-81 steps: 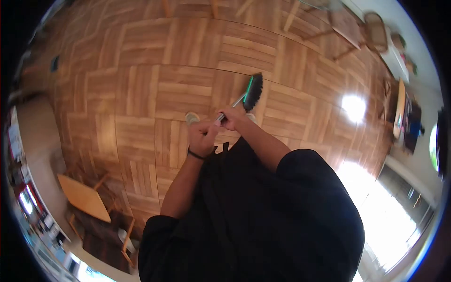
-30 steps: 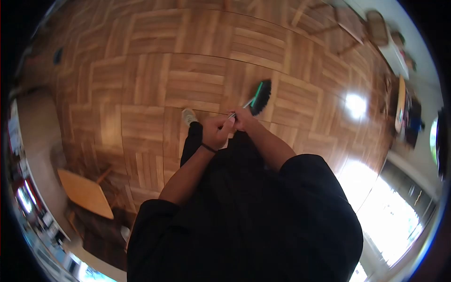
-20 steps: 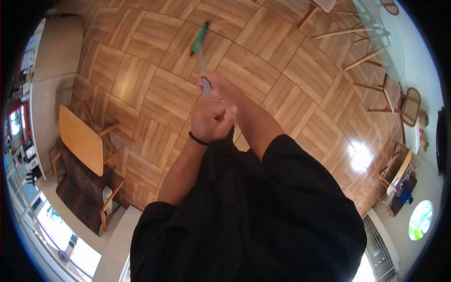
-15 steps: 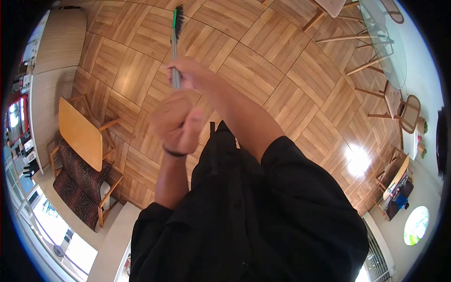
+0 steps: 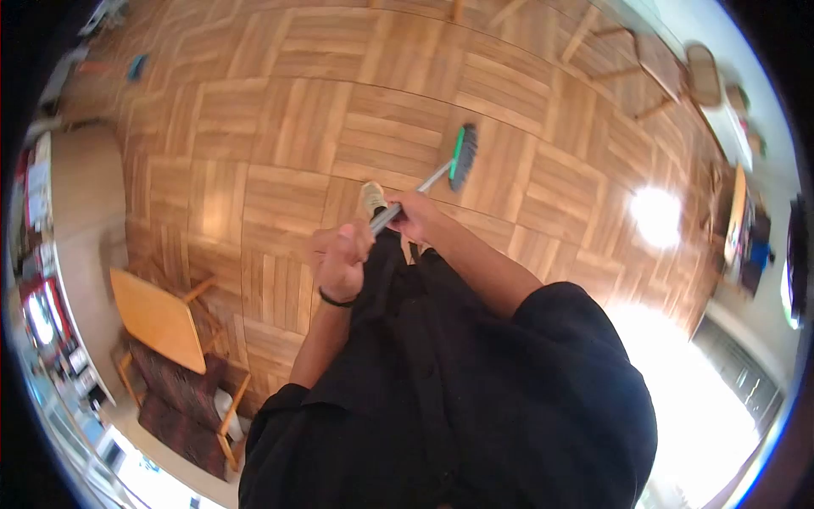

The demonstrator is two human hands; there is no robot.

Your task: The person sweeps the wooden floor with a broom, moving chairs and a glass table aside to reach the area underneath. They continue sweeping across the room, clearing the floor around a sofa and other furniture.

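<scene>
We stand on a wide wooden parquet floor laid in square blocks, with a bright patch of glare on it to our right. Our black shirt fills the lower part of the view. Down at the left, a small wooden table stands just beside a chair with a wooden frame and a dark patterned cushion. Along the left edge runs a shelf of colourful things. It is too blurred and small for us to read any writing on it.

In front of us is the broom. Its dark bristles under a green bar rest on the floor, and the grey handle slants back towards our body. Our right hand has its grip clamped round the handle lower down, nearer the head. Our left hand is closed round the upper end, with a thin black band on its wrist. One light shoe shows on the floor between the two hands, under the handle.
</scene>
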